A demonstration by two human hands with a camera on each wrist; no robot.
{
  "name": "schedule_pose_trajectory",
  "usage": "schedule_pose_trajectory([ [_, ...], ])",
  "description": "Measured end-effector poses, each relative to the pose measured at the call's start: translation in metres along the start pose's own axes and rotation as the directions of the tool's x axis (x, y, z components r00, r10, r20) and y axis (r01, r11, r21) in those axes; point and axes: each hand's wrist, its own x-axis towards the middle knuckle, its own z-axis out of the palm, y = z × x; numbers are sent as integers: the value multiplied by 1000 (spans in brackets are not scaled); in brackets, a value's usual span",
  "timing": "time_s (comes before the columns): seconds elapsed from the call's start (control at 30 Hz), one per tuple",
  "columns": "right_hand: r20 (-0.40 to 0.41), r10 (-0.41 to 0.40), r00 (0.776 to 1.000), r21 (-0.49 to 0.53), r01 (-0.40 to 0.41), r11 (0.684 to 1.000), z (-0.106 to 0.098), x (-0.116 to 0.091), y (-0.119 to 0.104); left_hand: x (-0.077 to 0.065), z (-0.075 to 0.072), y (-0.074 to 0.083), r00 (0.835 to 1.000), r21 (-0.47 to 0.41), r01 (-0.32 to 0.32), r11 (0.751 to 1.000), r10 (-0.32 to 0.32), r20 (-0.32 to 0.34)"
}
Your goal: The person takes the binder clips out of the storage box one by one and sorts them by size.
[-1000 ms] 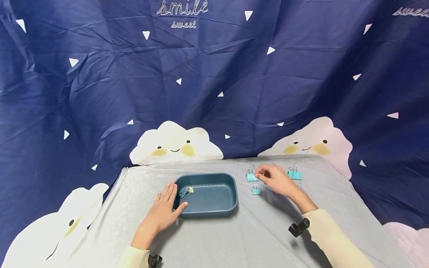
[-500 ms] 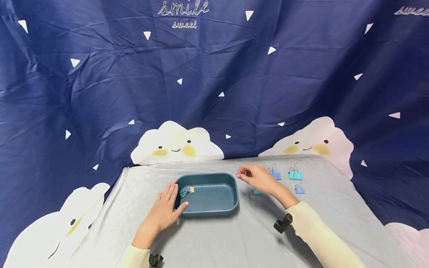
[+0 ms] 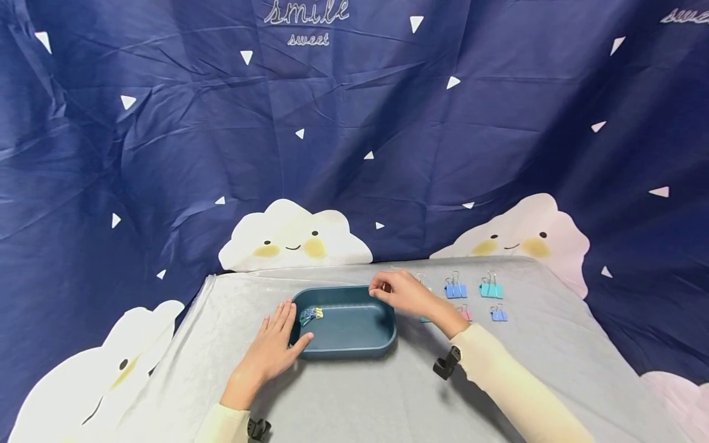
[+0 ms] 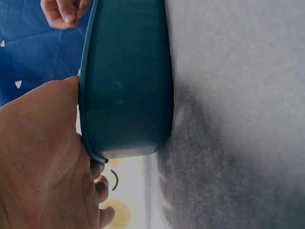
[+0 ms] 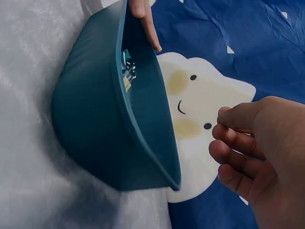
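At the tray's (image 3: 343,355) left end lie clips (image 3: 311,315), probably light, stiff, slick, best pinched by the body, like the other clips (image 3: 456,291) on the surface (image 3: 388,400) to the right; right hand (image 3: 403,291) hovers at the far right corner, fingers curled, can't tell if pinching anything, left hand (image 3: 270,346) straight-fingered on the left rim.

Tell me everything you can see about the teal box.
The teal box is open-topped, rectangular with rounded corners and a thin rim, plastic by its look. It stands upright on the gray cloth, with small clips, yellow and blue among them, inside its left end. The left hand touches that end.
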Motion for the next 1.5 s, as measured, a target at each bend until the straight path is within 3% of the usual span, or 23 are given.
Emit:
schedule_pose_trajectory([
  [0.5, 107, -77, 991, -19, 79, 997, 25, 48, -18, 1, -1, 0, 1000, -2, 9, 1000, -9, 13],
  [0.83, 257, -128, 958, -67, 150, 986, 48, 74, -36, 2, -3, 1, 1000, 9, 3, 1000, -4, 16],
  [1.1, 380, -118, 917, -92, 165, 982, 76, 88, -45, 2, -2, 0, 1000, 7, 4, 1000, -4, 13],
  [1.2, 443, -100, 891, -95, 158, 983, 86, 91, -46, 3, -1, 0, 1000, 8, -3, 1000, 3, 10],
  [1.37, 553, -53, 831, -200, 194, 960, 102, 91, -48, 2, -2, -1, 1000, 10, -4, 1000, 4, 17],
  [1.5, 581, -13, 814, -246, 191, 950, 110, 90, -50, 2, -2, -1, 1000, 10, 1, 1000, -1, 20],
])
